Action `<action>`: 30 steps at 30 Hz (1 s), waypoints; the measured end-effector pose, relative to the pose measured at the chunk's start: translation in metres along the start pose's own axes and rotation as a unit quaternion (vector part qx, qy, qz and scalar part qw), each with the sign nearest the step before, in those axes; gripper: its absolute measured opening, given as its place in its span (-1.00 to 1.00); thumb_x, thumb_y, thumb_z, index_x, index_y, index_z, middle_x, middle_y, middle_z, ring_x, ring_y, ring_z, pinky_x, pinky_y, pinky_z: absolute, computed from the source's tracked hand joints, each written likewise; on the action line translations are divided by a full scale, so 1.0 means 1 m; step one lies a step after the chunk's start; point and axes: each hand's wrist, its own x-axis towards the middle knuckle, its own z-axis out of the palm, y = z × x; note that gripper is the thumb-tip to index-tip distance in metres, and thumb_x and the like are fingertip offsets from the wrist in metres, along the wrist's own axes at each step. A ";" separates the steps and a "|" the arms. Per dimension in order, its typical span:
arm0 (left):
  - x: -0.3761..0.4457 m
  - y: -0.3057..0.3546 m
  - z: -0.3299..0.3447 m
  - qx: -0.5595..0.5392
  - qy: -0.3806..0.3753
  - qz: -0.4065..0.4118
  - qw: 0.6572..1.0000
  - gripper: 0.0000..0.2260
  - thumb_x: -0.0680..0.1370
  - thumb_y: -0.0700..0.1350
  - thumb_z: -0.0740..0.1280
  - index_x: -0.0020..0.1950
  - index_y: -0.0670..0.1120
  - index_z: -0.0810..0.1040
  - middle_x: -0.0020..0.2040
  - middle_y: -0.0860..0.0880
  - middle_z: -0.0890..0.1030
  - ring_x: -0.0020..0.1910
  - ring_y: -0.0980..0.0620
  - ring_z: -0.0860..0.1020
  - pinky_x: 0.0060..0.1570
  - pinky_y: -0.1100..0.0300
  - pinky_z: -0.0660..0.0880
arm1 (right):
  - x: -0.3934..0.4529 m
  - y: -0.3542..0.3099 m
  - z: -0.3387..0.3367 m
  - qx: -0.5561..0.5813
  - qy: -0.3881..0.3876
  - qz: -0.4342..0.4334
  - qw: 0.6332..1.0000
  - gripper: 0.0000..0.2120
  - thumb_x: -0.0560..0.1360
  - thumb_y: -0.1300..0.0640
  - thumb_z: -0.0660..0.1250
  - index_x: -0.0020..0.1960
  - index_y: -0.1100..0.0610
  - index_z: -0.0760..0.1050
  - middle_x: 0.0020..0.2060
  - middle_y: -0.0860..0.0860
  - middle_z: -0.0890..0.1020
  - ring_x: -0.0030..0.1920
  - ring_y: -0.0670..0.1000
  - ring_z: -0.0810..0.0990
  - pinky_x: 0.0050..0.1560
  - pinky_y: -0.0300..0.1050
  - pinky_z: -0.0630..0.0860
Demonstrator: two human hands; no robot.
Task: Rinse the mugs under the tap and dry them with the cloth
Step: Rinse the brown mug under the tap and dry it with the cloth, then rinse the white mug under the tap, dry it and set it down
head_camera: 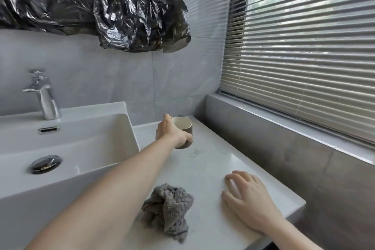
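Note:
A brown mug (185,128) with a pale inside stands at the far end of the white counter (203,160), tilted slightly toward me. My left hand (172,133) reaches across and grips it round the side, thumb below, fingers over the rim. A crumpled grey cloth (168,209) lies on the counter near me, untouched. My right hand (246,197) rests flat on the counter's near right part, fingers spread. The chrome tap (43,95) stands behind the white sink (85,148) at left; no water runs.
A chrome drain plug (45,163) sits in the sink bottom. A grey ledge (284,128) and window blinds (304,46) border the counter on the right. Crumpled black plastic (101,6) hangs on the wall above.

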 end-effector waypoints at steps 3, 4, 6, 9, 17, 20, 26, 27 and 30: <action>0.012 -0.008 0.015 0.017 -0.002 -0.010 1.000 -0.19 0.11 0.08 0.67 0.22 -0.03 0.32 0.21 -0.02 0.53 0.21 -0.12 0.55 -0.07 0.12 0.43 | 0.001 0.000 0.000 -0.015 -0.002 -0.002 1.000 -0.53 0.54 -0.31 0.16 0.41 -0.26 0.39 0.41 -0.31 0.36 0.49 -0.09 0.26 0.51 -0.17 0.14; 0.014 -0.011 0.020 0.021 -0.004 -0.013 1.000 -0.17 0.12 0.08 0.67 0.24 -0.04 0.32 0.22 -0.02 0.53 0.21 -0.13 0.55 -0.08 0.12 0.42 | 0.001 0.000 0.001 -0.016 -0.004 0.000 1.000 -0.53 0.54 -0.31 0.15 0.41 -0.26 0.38 0.41 -0.32 0.35 0.48 -0.10 0.26 0.50 -0.17 0.14; 0.015 -0.015 0.028 0.022 -0.008 -0.020 1.000 -0.15 0.12 0.07 0.67 0.27 -0.05 0.31 0.22 -0.04 0.52 0.20 -0.14 0.56 -0.09 0.11 0.42 | 0.001 0.000 0.002 -0.017 -0.007 0.005 1.000 -0.53 0.54 -0.32 0.13 0.42 -0.27 0.37 0.41 -0.34 0.34 0.48 -0.11 0.25 0.49 -0.17 0.13; 0.012 -0.021 0.036 0.015 -0.011 -0.032 0.999 -0.19 0.12 0.06 0.66 0.18 -0.03 0.26 0.21 -0.04 0.52 0.14 -0.14 0.56 -0.12 0.12 0.41 | 0.001 -0.001 0.001 -0.023 -0.012 0.007 1.000 -0.51 0.53 -0.32 0.11 0.43 -0.27 0.36 0.42 -0.34 0.34 0.48 -0.12 0.25 0.50 -0.17 0.13; -0.014 -0.011 0.012 0.073 -0.059 0.004 0.996 -0.02 0.29 0.11 0.63 0.50 -0.15 0.13 0.44 -0.10 0.37 0.42 -0.16 0.43 0.27 0.04 0.44 | -0.002 -0.006 -0.003 -0.045 -0.040 -0.001 0.998 -0.46 0.56 -0.34 0.05 0.51 -0.25 0.31 0.53 -0.30 0.28 0.54 -0.15 0.18 0.58 -0.09 0.08; -0.049 0.000 -0.030 0.097 -0.061 0.114 0.987 -0.14 0.40 0.12 0.53 0.55 -0.08 0.18 0.49 -0.05 0.33 0.45 -0.13 0.39 0.35 -0.01 0.44 | 0.001 -0.007 -0.006 -0.052 -0.053 0.003 0.997 -0.49 0.62 -0.26 0.10 0.55 -0.22 0.29 0.58 -0.23 0.27 0.58 -0.08 0.19 0.60 -0.04 0.09; -0.159 -0.046 -0.149 0.060 -0.049 0.271 0.960 -0.50 0.41 0.12 0.46 0.33 0.15 0.45 0.32 0.22 0.43 0.31 0.15 0.47 0.23 0.20 0.44 | 0.001 -0.086 -0.014 0.112 -0.033 -0.052 0.992 -0.71 0.60 0.09 0.37 0.21 -0.28 0.53 0.33 -0.23 0.51 0.25 -0.12 0.54 0.17 -0.12 0.47; -0.177 -0.063 -0.169 0.049 -0.049 0.273 0.959 -0.54 0.41 0.13 0.46 0.28 0.19 0.47 0.29 0.27 0.44 0.28 0.23 0.48 0.23 0.23 0.45 | -0.002 -0.110 -0.012 0.134 -0.026 -0.077 0.988 -0.71 0.60 0.09 0.37 0.14 -0.31 0.53 0.27 -0.29 0.52 0.24 -0.16 0.54 0.10 -0.18 0.47; -0.225 -0.121 -0.227 0.044 -0.029 0.252 0.966 -0.62 0.42 0.17 0.46 0.20 0.23 0.49 0.26 0.35 0.44 0.27 0.36 0.44 0.22 0.33 0.43 | -0.017 -0.185 -0.006 0.193 -0.050 -0.148 0.969 -0.74 0.58 0.08 0.40 0.10 -0.30 0.57 0.19 -0.34 0.55 0.20 -0.28 0.55 0.02 -0.36 0.47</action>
